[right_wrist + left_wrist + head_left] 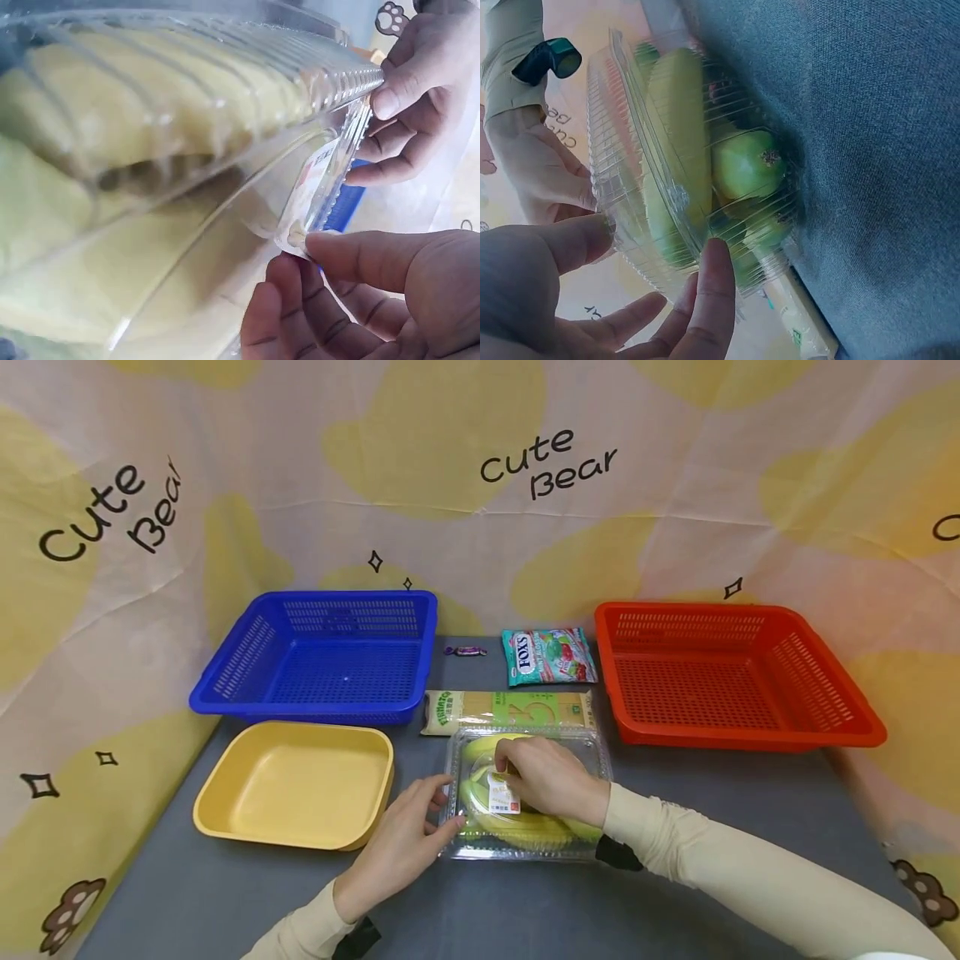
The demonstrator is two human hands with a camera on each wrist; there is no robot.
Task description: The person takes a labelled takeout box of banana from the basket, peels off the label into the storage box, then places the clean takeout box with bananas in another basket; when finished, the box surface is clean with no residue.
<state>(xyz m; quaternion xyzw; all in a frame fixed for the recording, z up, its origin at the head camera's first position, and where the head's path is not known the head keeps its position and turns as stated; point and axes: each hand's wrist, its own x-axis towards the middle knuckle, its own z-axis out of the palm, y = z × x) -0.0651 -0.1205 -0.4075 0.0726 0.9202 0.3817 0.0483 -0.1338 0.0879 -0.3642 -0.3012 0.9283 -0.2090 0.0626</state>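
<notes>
A clear plastic clamshell box (592, 745) holds yellow-green bananas (525, 833) and lies in front of me with its lid down. On the lid is a white label (504, 797) with small print. My right hand (555, 777) pinches the label's edge between thumb and fingertip, seen close up in the right wrist view, where the label (304, 199) stands by the thumb. At the box's left side is my left hand (401, 843). Its thumb and fingers are spread along the ribbed wall, with fingertips (716, 270) right at the rim.
Behind the box lie a noodle packet (472, 710), a teal Fox's candy bag (551, 656) and a small purple wrapped candy (466, 652). A blue basket (345, 672) and a yellow tray (292, 785) stand left, a red basket (690, 693) right. A patterned cloth hangs behind.
</notes>
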